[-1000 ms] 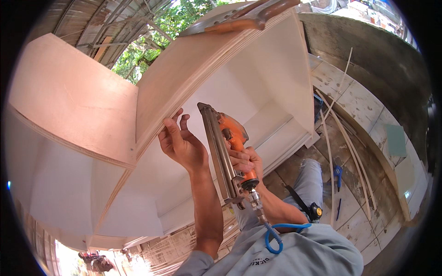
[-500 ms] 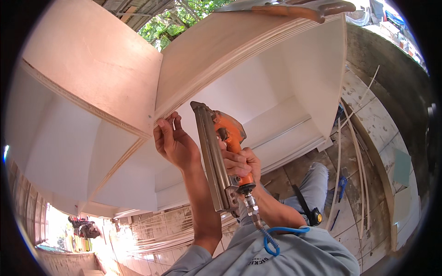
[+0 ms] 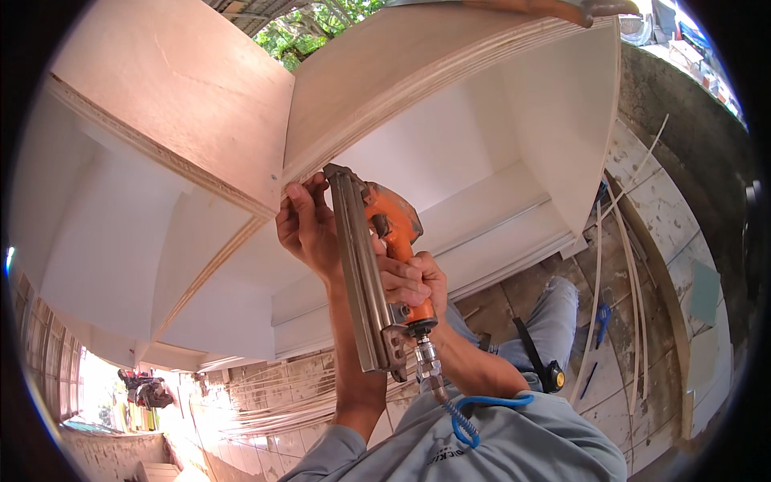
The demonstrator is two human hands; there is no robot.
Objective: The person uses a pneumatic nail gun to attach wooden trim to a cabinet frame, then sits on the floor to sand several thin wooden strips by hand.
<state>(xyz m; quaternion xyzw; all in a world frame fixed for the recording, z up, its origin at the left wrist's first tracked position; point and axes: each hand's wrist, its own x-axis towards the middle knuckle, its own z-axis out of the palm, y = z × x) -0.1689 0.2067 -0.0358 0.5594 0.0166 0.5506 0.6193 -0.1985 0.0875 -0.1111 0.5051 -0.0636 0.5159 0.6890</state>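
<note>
My right hand (image 3: 411, 281) is wrapped round the orange handle of a pneumatic nail gun (image 3: 393, 221). Its long metal magazine slants down toward my chest, and a metal fitting joins it to a blue air hose (image 3: 474, 414). The gun's nose meets or nearly meets the front edge of a plywood cabinet (image 3: 458, 76), just beside my left fingertips. My left hand (image 3: 309, 229) pinches that layered edge near the corner where two panels join; the gun partly hides this hand. The cabinet's inside faces are white.
On top of the cabinet lies a handsaw (image 3: 554, 10) with a brown handle. Long thin strips (image 3: 630, 305) lean and lie at the right. A blue tool (image 3: 602, 321) rests on the tiled floor there. A yellow-and-black tape measure (image 3: 554, 376) is at my thigh.
The nail gun has moved slightly up and left, bringing its nose to the cabinet edge by my left fingers. My view has shifted a little; the left hand stays at the edge.
</note>
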